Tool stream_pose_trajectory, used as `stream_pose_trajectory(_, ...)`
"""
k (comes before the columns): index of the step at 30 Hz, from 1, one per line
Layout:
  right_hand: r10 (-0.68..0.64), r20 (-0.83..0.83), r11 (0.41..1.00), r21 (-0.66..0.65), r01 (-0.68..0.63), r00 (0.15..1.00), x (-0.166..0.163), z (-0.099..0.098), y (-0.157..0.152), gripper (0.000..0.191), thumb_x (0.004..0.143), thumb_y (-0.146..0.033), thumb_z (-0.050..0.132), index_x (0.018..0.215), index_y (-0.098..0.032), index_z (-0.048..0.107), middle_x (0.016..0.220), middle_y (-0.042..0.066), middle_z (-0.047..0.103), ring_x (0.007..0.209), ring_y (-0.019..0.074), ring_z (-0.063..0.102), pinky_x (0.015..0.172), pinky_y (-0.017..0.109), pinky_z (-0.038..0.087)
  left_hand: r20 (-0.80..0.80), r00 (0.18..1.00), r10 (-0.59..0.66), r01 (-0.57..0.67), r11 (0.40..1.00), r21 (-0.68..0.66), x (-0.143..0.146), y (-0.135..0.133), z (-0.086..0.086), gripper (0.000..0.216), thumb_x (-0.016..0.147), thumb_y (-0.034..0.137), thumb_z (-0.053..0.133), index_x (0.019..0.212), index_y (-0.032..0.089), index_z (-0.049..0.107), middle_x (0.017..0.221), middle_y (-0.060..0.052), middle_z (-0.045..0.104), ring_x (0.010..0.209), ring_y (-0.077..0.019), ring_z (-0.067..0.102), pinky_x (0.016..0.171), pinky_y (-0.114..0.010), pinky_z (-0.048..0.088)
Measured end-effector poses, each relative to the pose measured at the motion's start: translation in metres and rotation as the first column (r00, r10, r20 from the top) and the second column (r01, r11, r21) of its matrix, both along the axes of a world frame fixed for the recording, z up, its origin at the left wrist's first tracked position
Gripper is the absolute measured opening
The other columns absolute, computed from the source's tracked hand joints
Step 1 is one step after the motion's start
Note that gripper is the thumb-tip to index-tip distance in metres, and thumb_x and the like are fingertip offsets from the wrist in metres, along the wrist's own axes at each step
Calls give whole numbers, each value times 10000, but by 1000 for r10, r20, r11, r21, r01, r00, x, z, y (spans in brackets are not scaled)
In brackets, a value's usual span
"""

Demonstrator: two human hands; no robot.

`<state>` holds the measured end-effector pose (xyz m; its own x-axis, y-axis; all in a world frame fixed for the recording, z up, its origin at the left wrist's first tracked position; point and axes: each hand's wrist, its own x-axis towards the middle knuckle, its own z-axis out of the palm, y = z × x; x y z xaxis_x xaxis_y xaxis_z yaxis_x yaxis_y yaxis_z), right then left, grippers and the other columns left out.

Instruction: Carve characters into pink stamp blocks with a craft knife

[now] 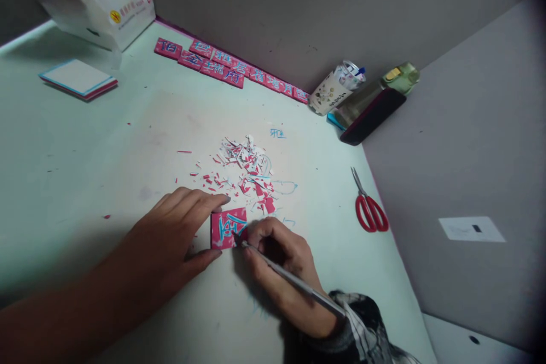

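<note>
1. Two-handed, working on a small red card (226,227) lying on the pale tabletop (77,142) and showing a light-blue character on its upper face.
2. Bracketing the card's left side with the left hand (170,227), spreading thumb and forefinger to its lower and upper corners and holding it between them, probably to stop it sliding while leaving most of the face uncovered.
3. Gripping a slim grey pen-like tool (298,284) in the right hand (288,273), pinching it low, apparently for fine control, and aiming at the card's lower right; looking too dark at the tip to tell blade from nib.
4. Working just short of a heap of red and white scraps (245,159).
5. Having red-handled scissors (371,213) lying well to the right, likely out of the way.
6. Having red lettered cards (212,70) lining the back wall, seemingly for displaying their characters.
</note>
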<state>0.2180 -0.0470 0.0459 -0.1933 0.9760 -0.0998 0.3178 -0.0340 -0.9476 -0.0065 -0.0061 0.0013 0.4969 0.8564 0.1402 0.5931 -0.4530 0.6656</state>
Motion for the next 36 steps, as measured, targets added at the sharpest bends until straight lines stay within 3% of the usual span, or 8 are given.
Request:
stream_pose_trajectory(24,77,71,994,77,-83,994,0,4,4,125,946,-233,626,824,-233,600,836,30,663,738,168,580,668,330,465,26,998,49,-49,999,-4,2,2,1,485,896,456,638,1347,280,625,1207,-80,747,1112,-366,665,953,-489,510)
stream_pose_trajectory(36,86,84,994,64,-91,993,-1,6,3,123,937,-225,622,819,-227,590,828,27,655,718,160,566,646,317,448,37,997,66,-65,997,-45,5,6,5,526,860,500,652,1314,237,660,1205,-116,762,1098,-408,683,959,-562,523)
